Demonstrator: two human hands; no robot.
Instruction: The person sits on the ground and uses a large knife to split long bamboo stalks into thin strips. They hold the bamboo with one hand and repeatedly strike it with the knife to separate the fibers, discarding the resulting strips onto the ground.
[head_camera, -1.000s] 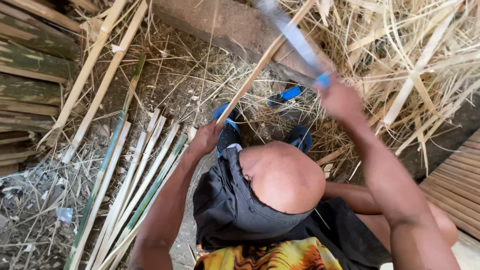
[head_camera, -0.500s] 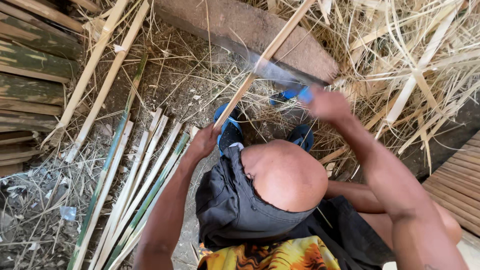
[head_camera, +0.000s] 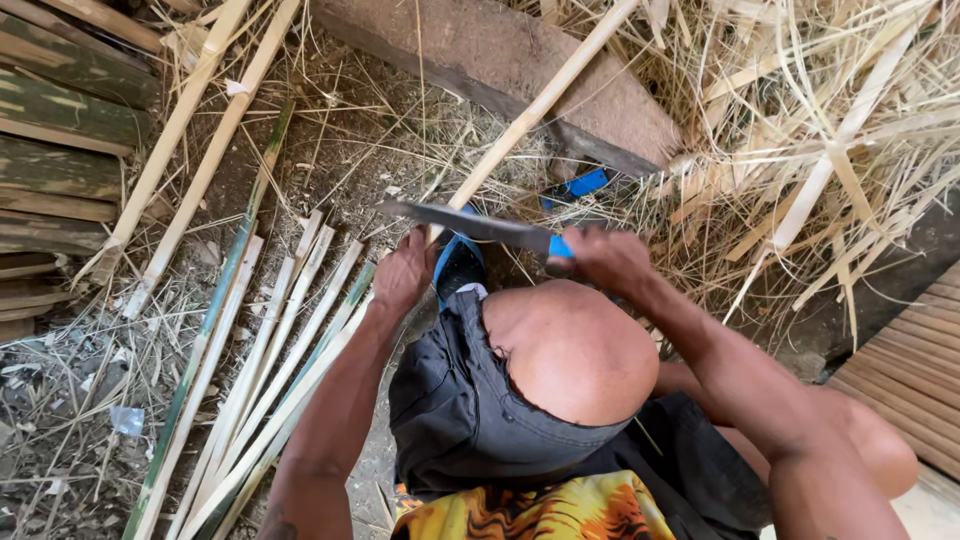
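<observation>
Down came the knife since half a second ago: it was raised and slanted over the slab, and now I see its blade lying almost level, crossing the near end of the stick.

At far left I see dark planks stacked along the edge, with two pale poles leaning across them. Below those, a bundle of strips, pale and green, lies fanned over the dirt ground, which is littered with dry shavings.

My left hand sits just right of the strips. Its fingers are curled together around the bottom end of the stick, which slants up and to the right over the slab. The blade tip pokes out just above this hand.

A blue sandal shows right behind the hand, and a second blue piece lies near the slab's edge. My bare knee and dark shorts fill the bottom middle.

My right hand is clenched tight on the knife's blue handle, fingers fully closed.

Further right, straw is heaped in a tangle, and slats show at the lower right corner.
</observation>
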